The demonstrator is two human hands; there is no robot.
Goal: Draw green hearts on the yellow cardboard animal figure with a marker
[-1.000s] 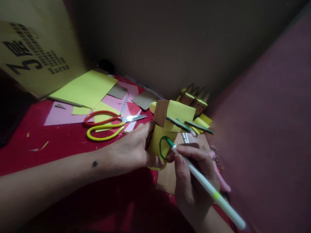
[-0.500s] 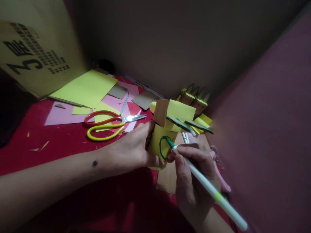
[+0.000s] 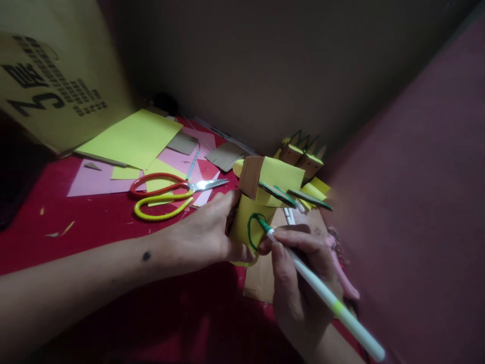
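Note:
My left hand (image 3: 215, 230) is wrapped round the lower part of a yellow paper craft figure (image 3: 280, 173), a tube body topped by a boxy cardboard head with green-edged strips sticking out. In a pen grip, my right hand (image 3: 303, 273) holds a green felt-tip marker (image 3: 322, 290) with a white barrel. Its green tip touches the yellow tube, where a curved green outline (image 3: 250, 232) is drawn. The far side of the tube and some left fingers are hidden. Red-and-yellow-handled scissors (image 3: 164, 194) lie just beyond my left wrist, blades pointing right.
Yellow sheets (image 3: 132, 136), pink paper (image 3: 91, 179) and grey card pieces (image 3: 225, 155) lie on the red table (image 3: 170, 308). Behind stand smaller spiky cardboard pieces (image 3: 303, 156). A printed carton (image 3: 64, 71) rises at left; a cardboard sheet (image 3: 259, 280) lies under the hands.
Almost nothing differs. The view has shifted very slightly, and the marker tip stays at the top of the green curve. Both hands keep their grip.

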